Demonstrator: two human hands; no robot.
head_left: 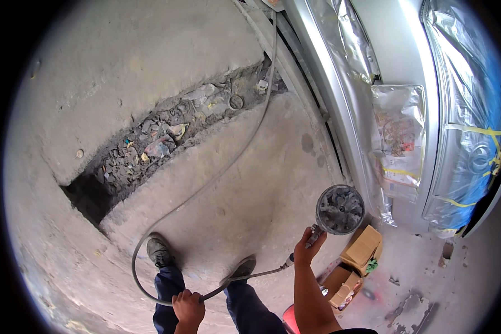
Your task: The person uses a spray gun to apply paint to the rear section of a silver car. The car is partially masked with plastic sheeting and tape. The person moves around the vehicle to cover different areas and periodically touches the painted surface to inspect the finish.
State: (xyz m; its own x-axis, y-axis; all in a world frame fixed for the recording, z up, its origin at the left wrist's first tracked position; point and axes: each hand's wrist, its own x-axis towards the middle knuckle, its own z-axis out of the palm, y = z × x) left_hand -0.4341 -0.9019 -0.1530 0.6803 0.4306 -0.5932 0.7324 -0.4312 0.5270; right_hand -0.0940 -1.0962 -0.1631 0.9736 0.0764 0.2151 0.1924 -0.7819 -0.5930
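- Grips: the left hand [188, 307] is closed round the hose [133, 260]; the right hand [305, 247] is wrapped about the metal body of what appears to be a spray gun [315, 236], its round cup [320, 211] near the silver car [392, 33].
- Hazard, tripping: the hose loops around the left shoe [160, 250] and crosses the legs; a step could catch it.
- Hazard, snagging: the hose runs over the broken edge of the rubble-filled trench, so a pull might scrape or jam it there.
- Hazard, spilling or knocking: tilting the cup could tip out any loose contents, and a careless swing could strike the car.
- Hazard, falling: a step to the far left could meet the dark hole [86, 195].
- Counts: two hands, two shoes, one hose, one spray gun, one cup, one car, one trench, one hole; apparently two cardboard boxes [362, 247]; rubble [150, 136] beyond counting.
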